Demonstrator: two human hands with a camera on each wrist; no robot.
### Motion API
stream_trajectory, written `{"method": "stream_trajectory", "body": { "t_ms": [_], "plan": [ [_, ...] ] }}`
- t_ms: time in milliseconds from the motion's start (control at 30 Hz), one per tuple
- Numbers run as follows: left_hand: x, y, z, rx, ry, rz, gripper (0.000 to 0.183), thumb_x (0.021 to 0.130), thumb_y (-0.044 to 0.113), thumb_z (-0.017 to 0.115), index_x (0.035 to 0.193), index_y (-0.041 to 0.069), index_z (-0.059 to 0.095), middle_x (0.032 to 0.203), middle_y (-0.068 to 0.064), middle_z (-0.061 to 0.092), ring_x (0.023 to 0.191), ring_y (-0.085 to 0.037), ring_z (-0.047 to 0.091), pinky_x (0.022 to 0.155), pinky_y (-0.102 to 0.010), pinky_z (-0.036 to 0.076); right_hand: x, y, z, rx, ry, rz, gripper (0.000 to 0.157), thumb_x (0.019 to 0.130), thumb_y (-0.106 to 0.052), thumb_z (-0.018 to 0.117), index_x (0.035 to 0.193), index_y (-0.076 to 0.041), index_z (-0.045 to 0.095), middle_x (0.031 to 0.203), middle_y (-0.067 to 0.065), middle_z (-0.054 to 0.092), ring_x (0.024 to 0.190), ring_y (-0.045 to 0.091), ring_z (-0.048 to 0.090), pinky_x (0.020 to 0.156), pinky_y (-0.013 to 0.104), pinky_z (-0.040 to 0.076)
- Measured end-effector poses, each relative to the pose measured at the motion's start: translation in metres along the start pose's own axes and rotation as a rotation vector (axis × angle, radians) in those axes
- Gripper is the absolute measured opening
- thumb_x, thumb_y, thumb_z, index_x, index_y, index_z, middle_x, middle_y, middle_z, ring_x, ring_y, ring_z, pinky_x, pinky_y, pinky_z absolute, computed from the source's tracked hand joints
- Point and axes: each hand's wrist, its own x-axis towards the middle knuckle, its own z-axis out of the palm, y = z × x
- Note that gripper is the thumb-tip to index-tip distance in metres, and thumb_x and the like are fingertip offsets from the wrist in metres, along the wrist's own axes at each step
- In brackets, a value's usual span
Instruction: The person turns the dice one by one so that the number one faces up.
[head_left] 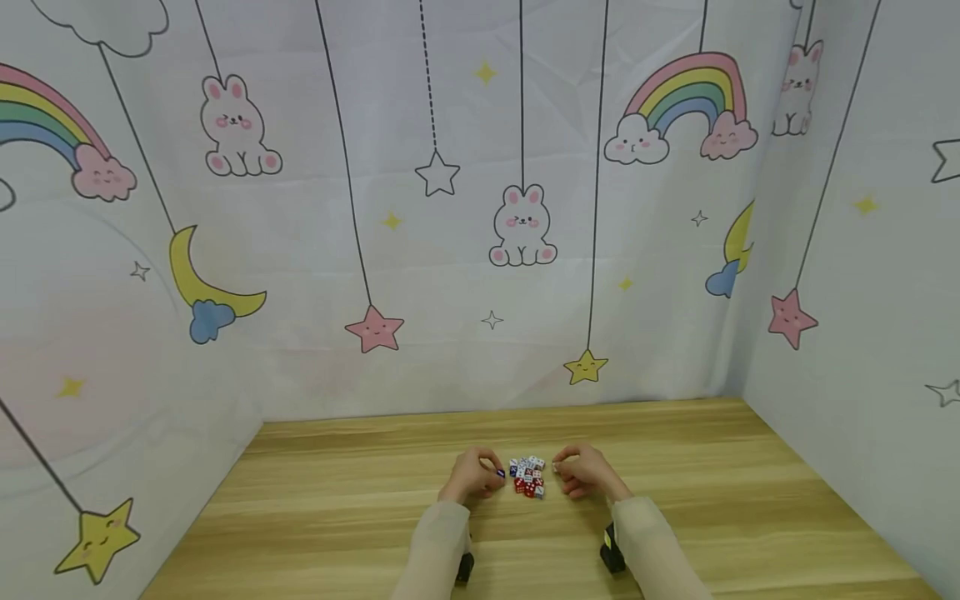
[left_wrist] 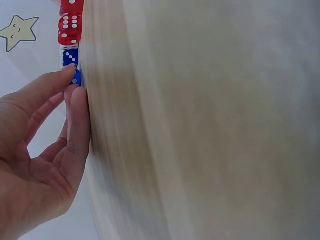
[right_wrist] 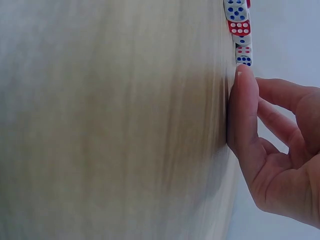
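Observation:
My left hand (head_left: 474,475) pinches a blue die (left_wrist: 76,78) between thumb and fingertip, low over the table at the left of a cluster of dice (head_left: 528,475). Across the cluster, my right hand (head_left: 583,472) pinches a small white die (head_left: 556,467) at its fingertips; in the right wrist view the fingers mostly hide it. The cluster mixes white, red and blue dice, packed closely together. Red dice (left_wrist: 70,29) and another blue die (left_wrist: 70,57) line up beyond the left fingertips. White dice with blue dots (right_wrist: 236,11) and a red die (right_wrist: 239,27) show past the right fingertips.
The wood-grain table (head_left: 345,517) carries the dice near its middle. Behind and on both sides hang white curtains (head_left: 450,350) printed with rabbits, stars and rainbows. Black wrist straps (head_left: 612,550) sit below the sleeves.

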Motion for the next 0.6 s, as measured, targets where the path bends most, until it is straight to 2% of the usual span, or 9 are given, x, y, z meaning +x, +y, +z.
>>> {"method": "stream_trajectory", "body": {
  "t_ms": [200, 400, 600],
  "plan": [
    [0.0005, 0.0001, 0.0008, -0.013, 0.004, -0.008, 0.012, 0.07, -0.001, 0.069, 0.081, -0.001, 0.064, 0.06, -0.004, 0.058, 0.041, -0.009, 0.046, 0.038, -0.021, 0.043, 0.0013, 0.0006, 0.0008, 0.002, 0.013, 0.005, 0.019, 0.085, -0.01, 0.055, 0.101, -0.001, 0.06, 0.064, 0.004, 0.052, 0.047, 0.011, 0.054, 0.042, 0.025, 0.048],
    [0.0019, -0.0016, 0.0018, -0.008, 0.007, -0.012, 0.012, 0.07, -0.002, 0.069, 0.08, 0.0, 0.064, 0.058, -0.003, 0.056, 0.042, -0.009, 0.046, 0.039, -0.021, 0.044, 0.0014, 0.0017, -0.002, -0.016, -0.017, -0.017, 0.021, 0.087, -0.013, 0.054, 0.104, -0.002, 0.059, 0.066, 0.005, 0.054, 0.048, 0.011, 0.055, 0.044, 0.026, 0.049],
    [-0.0001, -0.0007, 0.0017, 0.0, 0.004, -0.003, 0.012, 0.07, -0.001, 0.069, 0.081, 0.0, 0.064, 0.06, -0.004, 0.057, 0.041, -0.009, 0.045, 0.038, -0.021, 0.043, 0.0007, 0.0036, -0.0018, -0.03, -0.022, -0.049, 0.022, 0.083, -0.008, 0.058, 0.105, -0.005, 0.057, 0.058, 0.005, 0.055, 0.047, 0.011, 0.055, 0.042, 0.026, 0.047]
  ]
}}
